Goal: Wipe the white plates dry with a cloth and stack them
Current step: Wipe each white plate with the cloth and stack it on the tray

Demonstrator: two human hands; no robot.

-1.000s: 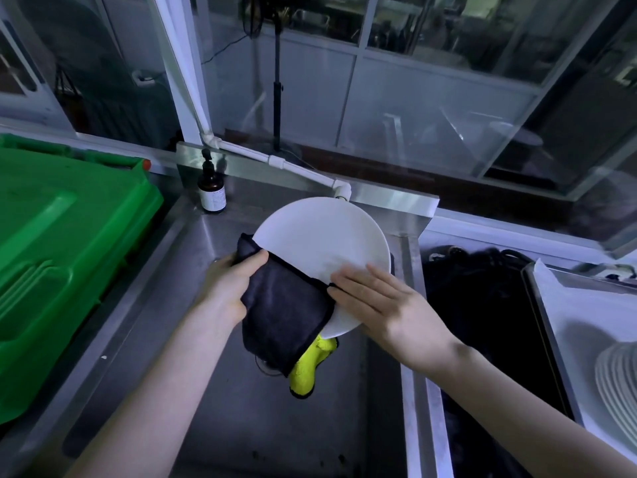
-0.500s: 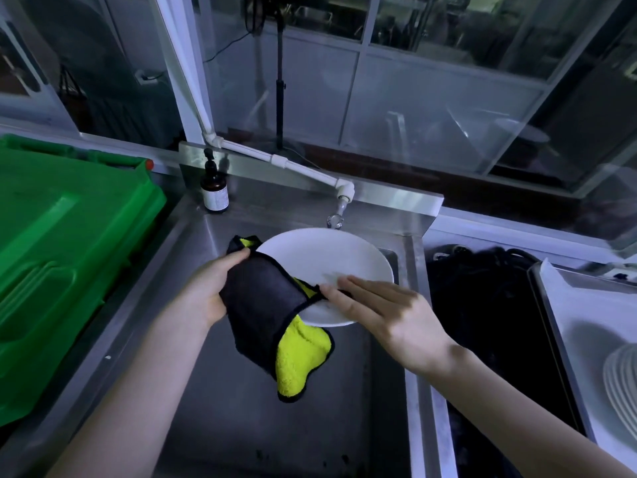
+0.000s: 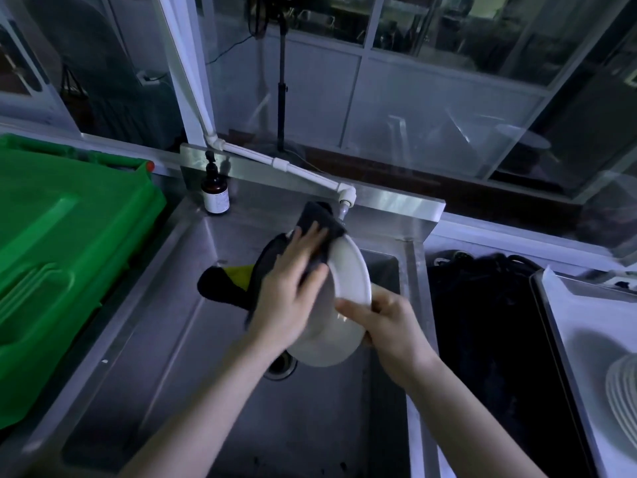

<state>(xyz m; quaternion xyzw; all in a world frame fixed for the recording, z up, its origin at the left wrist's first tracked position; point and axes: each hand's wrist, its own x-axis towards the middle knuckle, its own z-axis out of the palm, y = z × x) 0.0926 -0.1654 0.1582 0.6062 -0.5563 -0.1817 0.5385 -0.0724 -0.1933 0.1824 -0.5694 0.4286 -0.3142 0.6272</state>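
Observation:
A white plate (image 3: 348, 281) is held tilted on edge above the steel sink (image 3: 172, 339). My right hand (image 3: 386, 322) grips its near right rim, thumb on the face and fingers behind. My left hand (image 3: 293, 288) presses a dark cloth (image 3: 320, 219) with a yellow underside flat against the plate's left face, fingers spread. Loose cloth hangs off to the left of the plate. A stack of white plates (image 3: 620, 398) sits at the right edge on a white tray.
A green plastic crate (image 3: 62, 243) fills the left counter. A brown pump bottle (image 3: 215, 191) stands at the sink's back left corner. A white pipe tap (image 3: 344, 194) ends just above the plate. A dark bundle (image 3: 489, 322) lies right of the sink.
The plate has turned from nearly flat to standing on edge. My left hand moved with the cloth from the plate's left rim onto its face. My right hand shifted to the lower right rim.

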